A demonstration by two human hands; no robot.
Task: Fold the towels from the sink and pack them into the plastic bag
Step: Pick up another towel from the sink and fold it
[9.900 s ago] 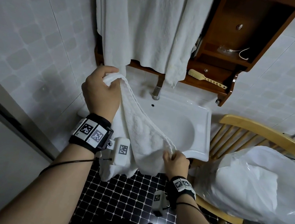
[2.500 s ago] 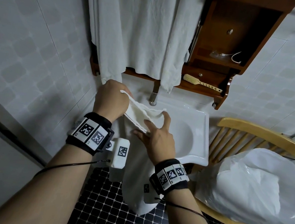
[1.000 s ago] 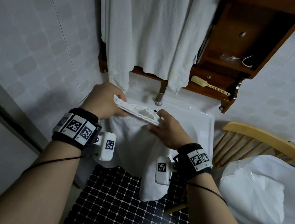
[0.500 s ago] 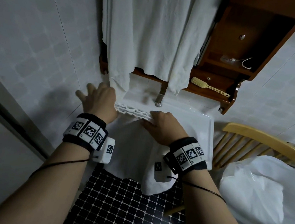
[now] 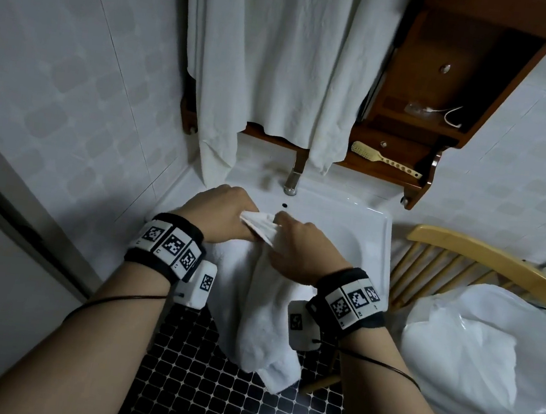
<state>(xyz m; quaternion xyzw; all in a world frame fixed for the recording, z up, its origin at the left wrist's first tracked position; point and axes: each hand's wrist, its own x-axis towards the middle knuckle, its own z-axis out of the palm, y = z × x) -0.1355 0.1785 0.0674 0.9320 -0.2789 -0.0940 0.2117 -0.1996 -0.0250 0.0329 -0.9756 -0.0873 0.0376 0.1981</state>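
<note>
The left hand (image 5: 219,214) and right hand (image 5: 301,248) grip the towel (image 5: 259,308) — fingers clamped on its bunched edge, tips hidden.

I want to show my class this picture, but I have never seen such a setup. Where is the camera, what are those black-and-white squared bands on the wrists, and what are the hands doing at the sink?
There is no machine here. A person is working with two bare hands. The camera is worn on the person's head and looks down, so the arms enter from the bottom of the picture. Each wrist wears a black band with printed square markers, probably for tracking the hands, though the picture cannot confirm that. The left hand and the right hand both pinch the bunched top edge of a white towel. The rest of the towel hangs down in front of the sink. On the right, a white plastic bag waits at a wooden chair. A larger white cloth hangs on the wall above the tap.
</note>
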